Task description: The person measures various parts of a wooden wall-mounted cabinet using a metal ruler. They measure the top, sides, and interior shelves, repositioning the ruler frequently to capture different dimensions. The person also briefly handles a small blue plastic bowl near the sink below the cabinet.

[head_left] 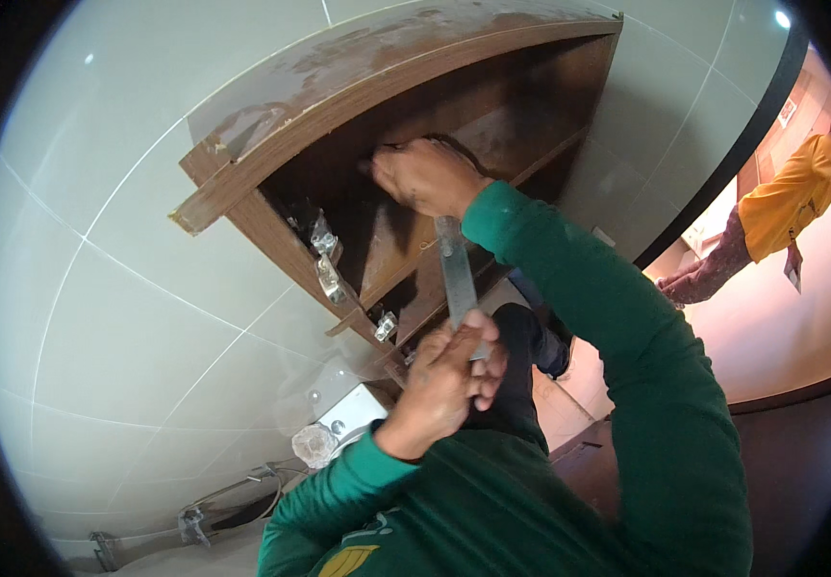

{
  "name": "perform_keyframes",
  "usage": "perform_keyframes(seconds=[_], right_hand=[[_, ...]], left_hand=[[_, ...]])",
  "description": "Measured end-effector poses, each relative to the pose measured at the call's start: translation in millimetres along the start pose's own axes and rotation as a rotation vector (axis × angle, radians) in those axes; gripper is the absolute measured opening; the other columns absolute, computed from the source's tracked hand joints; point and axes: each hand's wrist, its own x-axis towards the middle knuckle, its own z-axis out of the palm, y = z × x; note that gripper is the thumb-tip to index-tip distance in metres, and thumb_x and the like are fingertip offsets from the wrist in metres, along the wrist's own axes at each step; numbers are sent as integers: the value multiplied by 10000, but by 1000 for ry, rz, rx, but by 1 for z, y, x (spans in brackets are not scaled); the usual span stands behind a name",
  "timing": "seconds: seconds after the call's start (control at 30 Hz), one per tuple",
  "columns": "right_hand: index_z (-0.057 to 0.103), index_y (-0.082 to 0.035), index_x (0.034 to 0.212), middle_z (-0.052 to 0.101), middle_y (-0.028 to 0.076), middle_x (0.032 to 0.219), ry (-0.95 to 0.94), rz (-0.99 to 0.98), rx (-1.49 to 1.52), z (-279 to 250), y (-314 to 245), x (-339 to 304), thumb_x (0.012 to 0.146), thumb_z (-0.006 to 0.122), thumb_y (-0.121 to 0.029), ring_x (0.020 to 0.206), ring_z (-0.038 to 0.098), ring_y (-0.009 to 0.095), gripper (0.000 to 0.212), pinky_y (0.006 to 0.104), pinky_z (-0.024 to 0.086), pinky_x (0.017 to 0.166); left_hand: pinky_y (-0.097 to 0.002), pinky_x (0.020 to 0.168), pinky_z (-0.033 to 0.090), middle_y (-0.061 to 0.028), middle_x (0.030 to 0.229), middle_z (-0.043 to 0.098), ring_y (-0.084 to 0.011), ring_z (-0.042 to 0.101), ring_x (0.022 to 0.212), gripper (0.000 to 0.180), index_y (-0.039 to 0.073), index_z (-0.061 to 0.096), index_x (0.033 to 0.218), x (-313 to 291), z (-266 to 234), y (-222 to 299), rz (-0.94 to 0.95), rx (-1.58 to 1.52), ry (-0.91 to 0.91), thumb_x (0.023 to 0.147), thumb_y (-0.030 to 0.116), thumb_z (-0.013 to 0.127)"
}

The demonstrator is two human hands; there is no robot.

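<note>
My left hand (444, 380), low in front of the wooden cabinet (339, 104), has its fingers wrapped round one end of a flat grey metal strip (457, 274). The strip points up toward my right wrist; whether it is a ruler, a file or a scraper, I cannot tell. My right hand (427, 178) reaches into the dark inside of the cabinet, its fingers curled together. A small dark spot shows by those fingertips, but what they grip, if anything, is hidden. Metal hinges (329, 274), partly wrapped in clear plastic, sit along the cabinet's left edge.
Grey tiled wall (127, 260) surrounds the cabinet. Below it are a white box-like fixture (353, 412) and a plastic-wrapped round part (314, 445). A metal rail (228, 492) runs along the lower wall. At right, a dark-framed mirror or opening shows a person in yellow (791, 202).
</note>
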Motion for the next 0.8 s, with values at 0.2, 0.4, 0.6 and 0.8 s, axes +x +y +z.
perform_keyframes(seconds=[0.2, 0.4, 0.6, 0.8], right_hand=[[699, -78, 988, 716, 261, 946, -62, 50, -17, -2, -5, 0, 975, 572, -268, 886, 696, 487, 228, 581, 558, 805], [708, -91, 1001, 725, 242, 962, -56, 106, -54, -7, -10, -5, 972, 569, -259, 899, 704, 474, 220, 578, 554, 843], [726, -91, 943, 715, 238, 885, 35, 109, -42, -3, -9, -5, 1028, 529, -301, 847, 705, 454, 300, 550, 571, 784], [707, -81, 978, 704, 205, 854, 92, 111, -79, 0, -1, -10, 1053, 545, -325, 791, 685, 436, 302, 539, 560, 740]], left_hand=[[-226, 430, 291, 15, 645, 423, -76, 376, 492, 361, 147, 501, 956, 10, 3, -16, 101, -113, 12, 1103, 475, 472], [-231, 423, 284, 28, 600, 391, -81, 335, 456, 338, 121, 513, 946, -4, -26, 0, 71, -76, -7, 1090, 427, 507], [-222, 415, 274, 27, 588, 400, -75, 338, 449, 306, 107, 537, 966, -10, -44, 16, 33, -40, -53, 1074, 393, 549], [-189, 405, 228, 55, 588, 389, -31, 304, 443, 343, 105, 561, 914, -16, -71, 47, -4, 102, 33, 1068, 411, 568]])
